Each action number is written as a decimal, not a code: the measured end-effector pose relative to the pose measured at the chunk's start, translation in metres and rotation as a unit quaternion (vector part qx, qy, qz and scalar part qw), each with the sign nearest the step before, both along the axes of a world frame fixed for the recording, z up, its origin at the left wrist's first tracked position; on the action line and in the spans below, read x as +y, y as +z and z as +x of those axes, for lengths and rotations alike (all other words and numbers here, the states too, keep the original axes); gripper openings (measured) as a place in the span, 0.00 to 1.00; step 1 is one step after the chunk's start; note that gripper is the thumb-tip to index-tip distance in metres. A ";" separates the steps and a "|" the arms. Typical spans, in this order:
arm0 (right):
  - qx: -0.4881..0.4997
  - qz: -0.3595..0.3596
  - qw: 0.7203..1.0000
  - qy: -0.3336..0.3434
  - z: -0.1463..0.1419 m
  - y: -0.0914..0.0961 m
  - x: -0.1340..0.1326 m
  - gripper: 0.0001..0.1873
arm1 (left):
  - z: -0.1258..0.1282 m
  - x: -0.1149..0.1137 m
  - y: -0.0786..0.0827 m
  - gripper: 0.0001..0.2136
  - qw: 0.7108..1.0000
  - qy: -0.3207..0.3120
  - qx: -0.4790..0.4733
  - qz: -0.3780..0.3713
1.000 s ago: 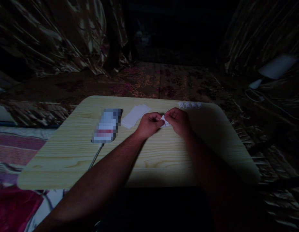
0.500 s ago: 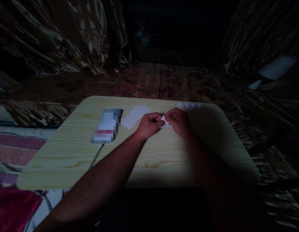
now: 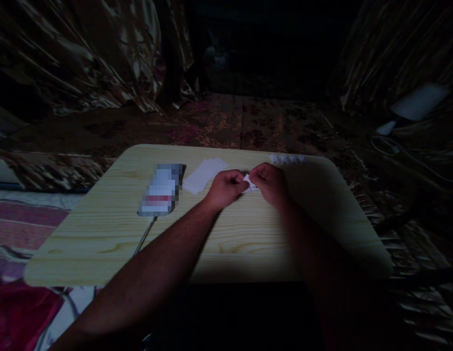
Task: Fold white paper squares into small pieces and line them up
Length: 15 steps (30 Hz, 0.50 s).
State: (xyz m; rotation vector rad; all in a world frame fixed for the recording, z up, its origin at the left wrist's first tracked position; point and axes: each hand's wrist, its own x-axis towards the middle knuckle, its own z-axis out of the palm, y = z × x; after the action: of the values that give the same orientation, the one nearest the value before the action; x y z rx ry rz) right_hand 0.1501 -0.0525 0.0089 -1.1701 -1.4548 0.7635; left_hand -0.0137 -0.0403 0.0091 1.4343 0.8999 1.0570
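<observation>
My left hand [image 3: 224, 187] and my right hand [image 3: 270, 184] meet over the middle of a pale wooden table [image 3: 248, 234]. Both pinch a small folded piece of white paper [image 3: 249, 183] between fingertips, just above the tabletop. Most of the paper is hidden by the fingers. A short stack of white paper slips [image 3: 204, 174] lies just left of my left hand. Several small folded white paper pieces [image 3: 287, 159] sit in a row at the table's far edge, beyond my right hand.
A phone [image 3: 161, 190] lies on the left part of the table, with a cable [image 3: 146, 234] running off the near edge. Dark patterned cloth and carpet surround the table. A white device with a cord [image 3: 412, 105] rests at the far right.
</observation>
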 end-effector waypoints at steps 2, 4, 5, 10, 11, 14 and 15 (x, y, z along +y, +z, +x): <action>0.000 -0.003 1.000 0.001 0.000 0.001 -0.001 0.05 | 0.000 0.000 0.000 0.07 1.000 0.002 0.005 0.005; -0.007 -0.006 1.000 0.000 -0.001 0.003 -0.002 0.05 | -0.001 0.000 0.000 0.07 1.000 0.002 0.017 0.012; -0.011 -0.007 1.000 0.000 -0.001 0.004 -0.002 0.05 | -0.001 0.000 0.000 0.07 1.000 0.002 0.022 0.016; -0.021 -0.004 1.000 0.002 -0.002 0.004 -0.003 0.05 | -0.001 0.002 0.001 0.07 0.999 0.022 0.019 0.013; -0.023 -0.004 1.000 0.002 -0.002 0.003 -0.003 0.05 | -0.001 0.002 0.001 0.08 0.999 0.029 0.013 0.009; -0.031 -0.010 0.999 0.006 -0.002 0.002 -0.002 0.04 | -0.001 0.003 0.001 0.08 0.999 0.041 -0.001 0.009; -0.032 -0.013 0.999 0.009 -0.003 0.002 -0.002 0.04 | -0.001 0.003 0.001 0.09 0.999 0.042 -0.003 0.012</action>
State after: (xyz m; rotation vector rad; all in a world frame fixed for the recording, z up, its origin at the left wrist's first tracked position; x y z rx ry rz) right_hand 0.1475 -0.0547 0.0107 -1.2121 -1.5136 0.7657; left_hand -0.0146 -0.0377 0.0097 1.4221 0.9542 1.1371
